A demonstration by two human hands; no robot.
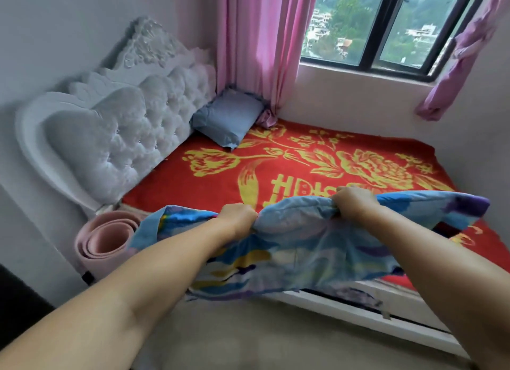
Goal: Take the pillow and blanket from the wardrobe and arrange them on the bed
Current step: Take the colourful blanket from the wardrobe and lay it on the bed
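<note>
Your left hand [239,214] and right hand [352,201] are both fisted tight on the top edge of the blanket [298,248], held up over the near side of the bed [303,160]; the rest droops toward the floor. It looks thin, soft and light, so it should billow when flung; take it nearer the corners to spread it flat. One blanket, one pillow [229,118] propped in the far corner by the headboard [116,132]; one rolled mat [107,240] beside the bed.

The grey-blue square pillow [229,117] is leaning at the bed's [317,173] eleven o'clock corner, against the tufted white headboard [116,137]. The blue patterned blanket [298,245] is hanging at six o'clock over the near edge. The rolled pink mat [106,242] is standing at eight o'clock beside the bed.
</note>
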